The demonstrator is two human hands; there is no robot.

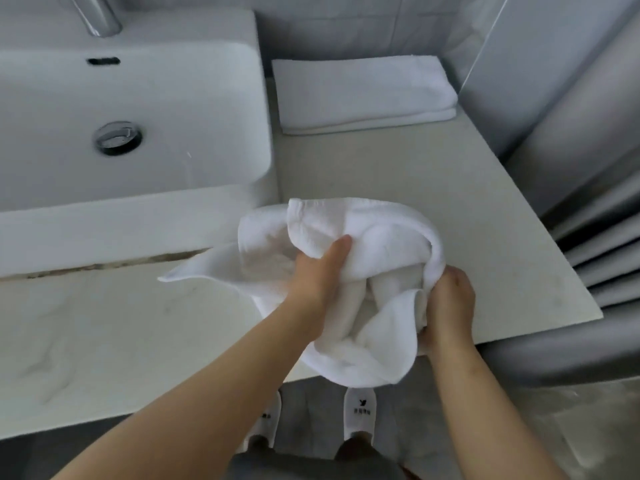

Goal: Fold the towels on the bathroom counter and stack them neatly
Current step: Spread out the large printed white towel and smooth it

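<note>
A crumpled white terry towel (346, 271) is held over the near edge of the pale stone table (450, 209), in front of the white ceramic sink (138, 109). The left hand (318, 275) grips a bunch of it, thumb on top. The right hand (448, 306) grips its right edge. A folded white towel (363, 93) lies to the right of the sink, near the wall.

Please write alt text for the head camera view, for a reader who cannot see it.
Both hands, left hand and right hand, grip a crumpled white towel above the counter edge. A folded white towel lies behind, beside the sink.
</note>
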